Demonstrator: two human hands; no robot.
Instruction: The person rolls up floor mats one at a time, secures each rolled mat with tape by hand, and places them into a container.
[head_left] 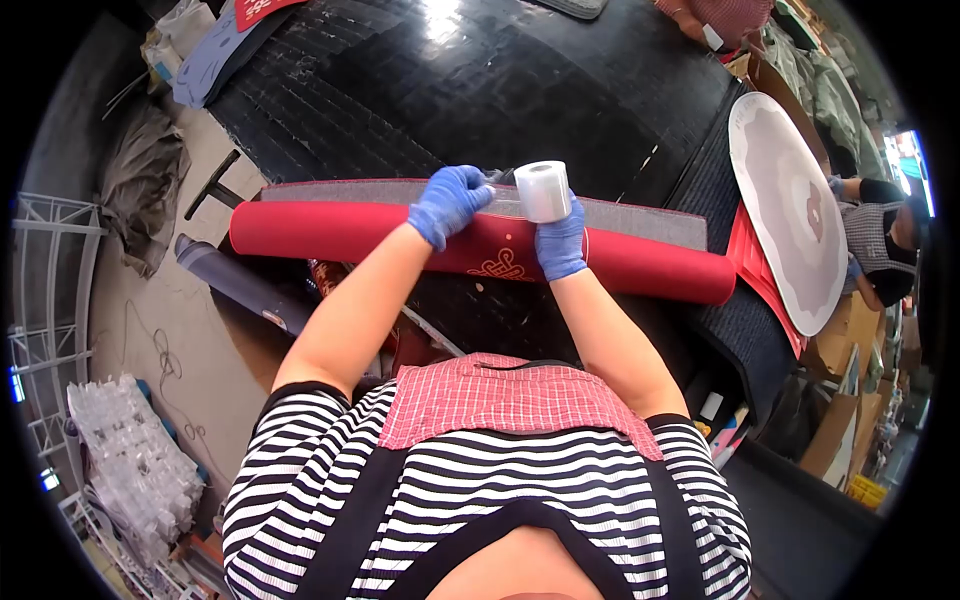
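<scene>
Clearly, the first worry for us is the thin, clear strip (505, 190) between our hands: if it went slack or twisted, it could fold onto itself or cling to a glove. Pulled at a slant, it might crease or tear unevenly. The rolled red mat (660, 262) could give trouble too — its grey flap (350, 190) lies loose along the far side, and neither hand is clamped round the mat, so a nudge from a wrist could shift it or let it unwind.

As for pose, both our forearms reach forward from bent elbows and draw closer together toward the blue gloves. Our left hand (447, 207) sits over the far side of the mat, knuckles up, its fingers bent together and seeming to pinch the end of the strip. Our right hand (562, 242) holds the tape roll (543, 194) from its right side, fingers curled about it — though we cannot tell how far they wrap behind. The tape roll stands nearly upright above the mat's far side, a little right of our left hand; the mat lies crosswise before us on the black table (400, 90).
</scene>
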